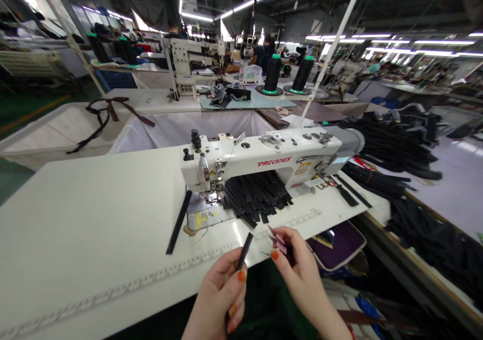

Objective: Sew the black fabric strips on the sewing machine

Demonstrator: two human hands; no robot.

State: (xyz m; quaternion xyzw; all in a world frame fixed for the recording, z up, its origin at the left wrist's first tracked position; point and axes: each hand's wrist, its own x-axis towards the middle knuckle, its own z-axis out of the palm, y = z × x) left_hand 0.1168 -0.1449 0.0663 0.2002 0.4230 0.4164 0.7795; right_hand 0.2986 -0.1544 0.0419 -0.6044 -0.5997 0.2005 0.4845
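Near the table's front edge, my left hand point(221, 292) is closed around a narrow black strip point(245, 249), whose upper end sticks up past the thumb. My right hand point(302, 267), just beside it, grips a pair of thread snips point(279, 243) with pinkish handles; the blades point up and left, apart from the strip. Beyond both hands stands a white sewing machine point(241, 160). A heap of short black strips point(258, 194) lies under its arm. One more black strip point(178, 223) rests on the table left of the needle plate point(202, 219).
A ruler tape point(151, 275) runs along the table's front. Scissors with a black handle point(345, 194) lie right of the machine. Bundles of black strips point(400, 149) cover the right-hand table. Behind are a cloth-lined bin point(151, 129) and two black thread cones point(272, 73).
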